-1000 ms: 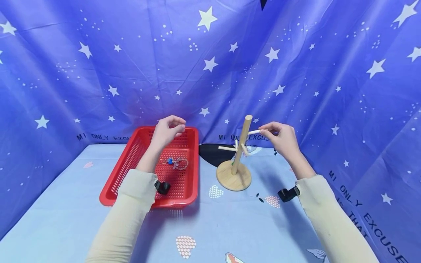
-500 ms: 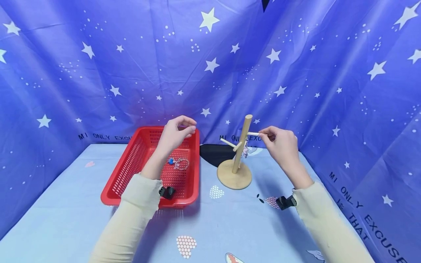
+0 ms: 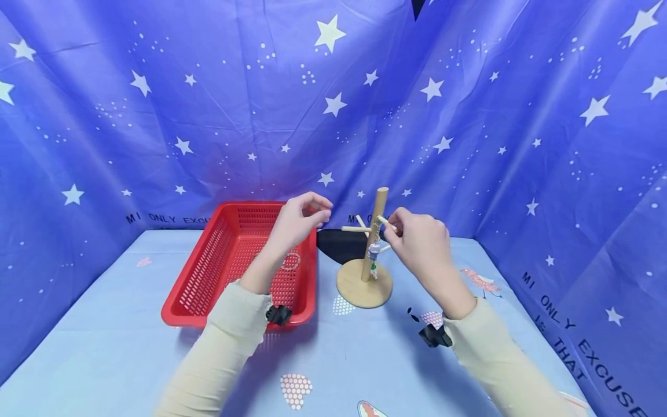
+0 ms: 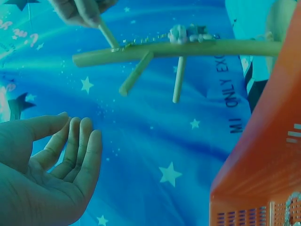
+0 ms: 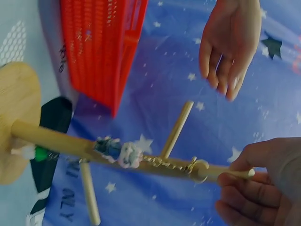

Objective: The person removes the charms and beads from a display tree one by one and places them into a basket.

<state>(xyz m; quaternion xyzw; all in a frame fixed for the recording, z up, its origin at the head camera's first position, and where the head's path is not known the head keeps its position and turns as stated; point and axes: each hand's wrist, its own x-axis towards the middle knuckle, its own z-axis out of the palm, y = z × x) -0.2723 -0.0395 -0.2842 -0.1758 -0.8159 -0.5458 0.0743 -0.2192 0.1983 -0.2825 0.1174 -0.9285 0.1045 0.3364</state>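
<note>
A wooden peg stand (image 3: 381, 202) rises from a round base on the table, with several pegs on its post. My right hand (image 3: 422, 240) pinches the end of one peg (image 5: 242, 174) between thumb and forefinger. From that peg a keychain (image 3: 373, 252) hangs by a gold chain, with small charms (image 5: 120, 151) and a green and white piece lower down. My left hand (image 3: 302, 219) hovers beside the stand near the basket's back right corner. Its fingers (image 4: 84, 150) are loosely bent, holding nothing and apart from the stand.
Left of the stand, a red plastic basket (image 3: 311, 289) holds a beaded ring (image 3: 292, 262), partly behind the left forearm. A blue star-patterned curtain (image 3: 250, 116) closes off the back and sides. A black patch (image 3: 339, 246) lies behind the stand on the light blue tablecloth (image 3: 333, 359).
The stand has turned under my right hand, bringing the gripped peg and its keychain round to the front. My right hand moved left and nearer; my left hand moved right toward the stand.
</note>
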